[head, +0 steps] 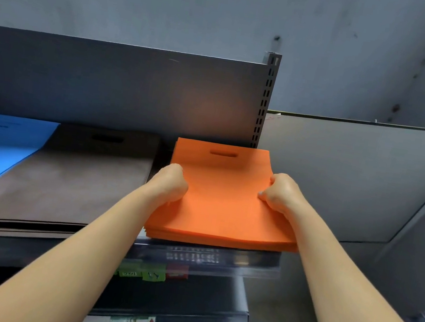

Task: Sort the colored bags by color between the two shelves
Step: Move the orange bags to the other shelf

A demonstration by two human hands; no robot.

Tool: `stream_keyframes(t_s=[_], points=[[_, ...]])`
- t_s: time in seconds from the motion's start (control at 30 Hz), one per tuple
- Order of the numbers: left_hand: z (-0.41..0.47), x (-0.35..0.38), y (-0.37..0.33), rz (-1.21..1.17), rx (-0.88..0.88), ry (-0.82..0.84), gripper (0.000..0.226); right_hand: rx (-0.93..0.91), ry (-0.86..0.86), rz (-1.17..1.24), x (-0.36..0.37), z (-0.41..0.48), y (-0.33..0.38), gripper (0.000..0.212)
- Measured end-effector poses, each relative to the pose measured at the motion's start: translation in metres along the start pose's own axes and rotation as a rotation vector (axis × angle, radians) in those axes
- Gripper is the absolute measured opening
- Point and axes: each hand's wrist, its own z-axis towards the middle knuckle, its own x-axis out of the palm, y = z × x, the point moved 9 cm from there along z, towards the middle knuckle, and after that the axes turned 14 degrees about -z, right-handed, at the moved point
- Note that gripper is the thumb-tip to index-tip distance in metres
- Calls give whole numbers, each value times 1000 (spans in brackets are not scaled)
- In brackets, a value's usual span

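Hands grip the orange bag stack (223, 198) on the upper shelf (208, 256): left hand (172, 183), right hand (279, 194) clutching its sides; next, probably squaring it beside the brown bags (74, 176).

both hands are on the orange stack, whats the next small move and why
Probably slide the orange stack back toward the back panel: left hand and right hand grip its sides, and its front edge overhangs the shelf lip beside the brown stack.
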Motion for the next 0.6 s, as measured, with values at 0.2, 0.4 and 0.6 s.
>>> stream_keyframes(t_s=[0.2,0.4,0.6], points=[[4,-15,-6,5,-20,-41,8,3,10,6,-15,6,2,42],[0,-6,-4,48,-40,-2,8,-34,18,-48,-11,11,7,41],[-1,4,2,101,-12,-13,7,-27,74,-56,11,8,-3,42]])
